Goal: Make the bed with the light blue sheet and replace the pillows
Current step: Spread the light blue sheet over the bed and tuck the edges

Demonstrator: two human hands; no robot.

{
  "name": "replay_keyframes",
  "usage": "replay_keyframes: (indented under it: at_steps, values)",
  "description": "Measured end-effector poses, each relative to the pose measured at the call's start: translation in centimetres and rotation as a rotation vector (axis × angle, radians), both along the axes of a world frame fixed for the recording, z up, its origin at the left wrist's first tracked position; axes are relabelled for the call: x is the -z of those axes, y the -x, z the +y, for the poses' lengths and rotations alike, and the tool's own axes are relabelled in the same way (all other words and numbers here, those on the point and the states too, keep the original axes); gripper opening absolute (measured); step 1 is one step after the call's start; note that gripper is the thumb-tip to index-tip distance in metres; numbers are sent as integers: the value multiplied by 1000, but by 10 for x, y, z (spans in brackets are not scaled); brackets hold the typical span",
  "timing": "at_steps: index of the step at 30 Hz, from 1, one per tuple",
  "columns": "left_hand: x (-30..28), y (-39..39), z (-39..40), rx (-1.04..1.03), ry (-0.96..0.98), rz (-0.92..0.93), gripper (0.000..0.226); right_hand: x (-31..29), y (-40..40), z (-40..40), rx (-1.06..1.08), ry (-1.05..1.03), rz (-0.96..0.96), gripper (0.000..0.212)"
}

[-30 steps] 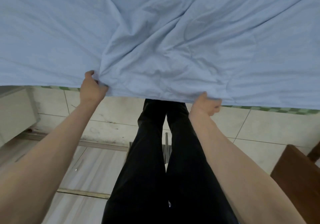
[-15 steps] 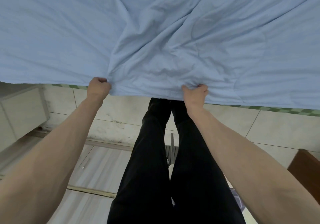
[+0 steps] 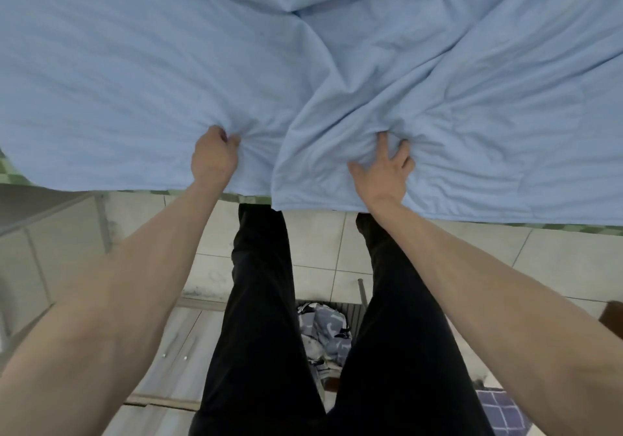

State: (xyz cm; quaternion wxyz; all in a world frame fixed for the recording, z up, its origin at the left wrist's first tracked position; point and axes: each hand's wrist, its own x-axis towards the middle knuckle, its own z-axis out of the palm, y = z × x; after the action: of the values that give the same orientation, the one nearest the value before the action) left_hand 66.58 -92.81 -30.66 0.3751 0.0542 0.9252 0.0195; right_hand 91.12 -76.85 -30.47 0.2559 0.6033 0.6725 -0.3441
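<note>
Left hand (image 3: 214,159) gripped a bunch of the light blue sheet (image 3: 135,75); right hand (image 3: 384,169) clawed a fold beside it, fingers spread. Sheet lay ahead of both, rumpled. Uneven pulling might deepen the ridge between them.

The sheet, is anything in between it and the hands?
No. Both hands are right on the sheet: the left hand grips a bunch of it, and the right hand digs spread fingers into its folds.
</note>
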Motion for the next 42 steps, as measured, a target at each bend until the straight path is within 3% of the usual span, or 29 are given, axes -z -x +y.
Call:
replay_keyframes:
  at_steps: [2,6,8,11,14,16,19,23,26,30,35,39,42]
  values:
    - [-7,4,-20,-65,-81,60,25,2,7,-3,65,49,-27,91]
    - [-31,51,-66,-565,-233,322,22,-5,19,-1,199,68,-79,101]
    - [-41,83,-95,-652,-230,324,21,-13,33,-7,239,73,-124,105]
    - [-44,116,-122,-460,-245,125,29,-25,68,-26,303,76,-136,112]
    - [-43,137,-119,-353,-315,-69,66,-27,117,-45,325,63,-92,121]
    - [-39,136,-120,-177,-307,-143,81,-23,145,-63,298,85,-93,130]
    - [-30,135,-125,166,-203,-157,67,-11,167,-86,302,103,-156,146]
    - [-17,161,-136,14,-322,-9,32,9,187,-84,356,59,-173,153]
    - [-15,161,-152,-51,-326,22,22,15,188,-91,448,21,-128,141]
    - [-17,166,-164,-225,-237,-73,48,2,181,-106,548,-1,-35,115]
    - [-20,222,-178,-681,-161,124,63,-25,216,-134,358,60,103,98]
    - [-6,269,-192,-820,-183,113,99,-31,248,-159,236,73,144,88]
    - [7,291,-204,-891,-230,56,104,-22,272,-171,197,69,132,85]
